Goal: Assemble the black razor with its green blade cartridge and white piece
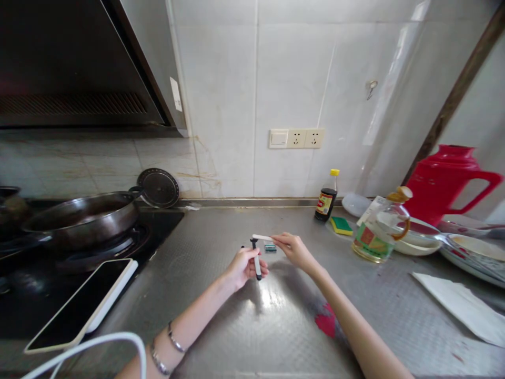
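Near the middle of the counter, my left hand (246, 266) is closed around a small white-and-black stick-like device (257, 266), its thumb pressed on the side. The device hangs upright with a black lower tip, and a small black joint shows at its top. From that joint a slim white arm (262, 238) reaches to the right. The fingertips of my right hand (291, 247) pinch the far end of this arm. On the counter just behind lie small green-and-dark pieces (270, 247), too small to name surely.
On the left, a steel pan (84, 218) sits on the black stove, with a phone (81, 305) and white cable (114, 337) nearer. To the right stand a soy sauce bottle (325, 200), sponge (341, 226), oil jug (376, 237), red thermos (442, 181) and bowls; a paper (461, 305) lies nearer.
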### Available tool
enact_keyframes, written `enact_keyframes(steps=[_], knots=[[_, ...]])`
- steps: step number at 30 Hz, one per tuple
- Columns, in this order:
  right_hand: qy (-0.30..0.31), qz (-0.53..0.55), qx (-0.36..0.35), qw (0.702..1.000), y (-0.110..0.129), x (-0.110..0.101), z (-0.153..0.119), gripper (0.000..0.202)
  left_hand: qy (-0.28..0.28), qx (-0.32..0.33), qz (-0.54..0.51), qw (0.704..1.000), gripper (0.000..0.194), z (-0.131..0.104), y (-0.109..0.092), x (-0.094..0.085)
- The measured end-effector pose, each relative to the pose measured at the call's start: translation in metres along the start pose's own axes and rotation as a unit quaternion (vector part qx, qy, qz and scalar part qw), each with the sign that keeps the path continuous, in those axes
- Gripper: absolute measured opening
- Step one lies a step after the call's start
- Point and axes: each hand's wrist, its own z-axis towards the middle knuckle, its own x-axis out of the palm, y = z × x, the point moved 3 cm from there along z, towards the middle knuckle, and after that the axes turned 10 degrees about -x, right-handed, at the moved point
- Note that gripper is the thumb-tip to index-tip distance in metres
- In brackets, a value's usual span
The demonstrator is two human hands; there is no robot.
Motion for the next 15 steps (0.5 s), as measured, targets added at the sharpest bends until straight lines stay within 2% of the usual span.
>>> enact_keyframes(steps=[3, 7, 10, 15], knots=[[-0.014, -0.019, 0.013, 1.0, -0.0002, -0.001, -0.001, 0.033, -0.006, 0.003, 0.003, 1.0, 0.014, 0.0018, 0.0006, -0.0017], [-0.003, -0.01, -0.006, 1.0, 0.0023, 0.0005, -0.0015, 0.033, -0.018, 0.003, 0.015, 1.0, 0.012, 0.0021, 0.0006, -0.0028], [-0.011, -0.04, 0.013, 0.999, 0.0021, -0.0002, -0.0022, 0.033, -0.025, -0.003, 0.023, 0.999, 0.011, 0.0013, 0.001, -0.0024], [-0.014, -0.01, -0.007, 1.0, 0.0055, 0.0009, -0.0017, 0.032, -0.009, 0.0, 0.033, 0.999, 0.011, 0.0002, 0.0021, 0.0009]])
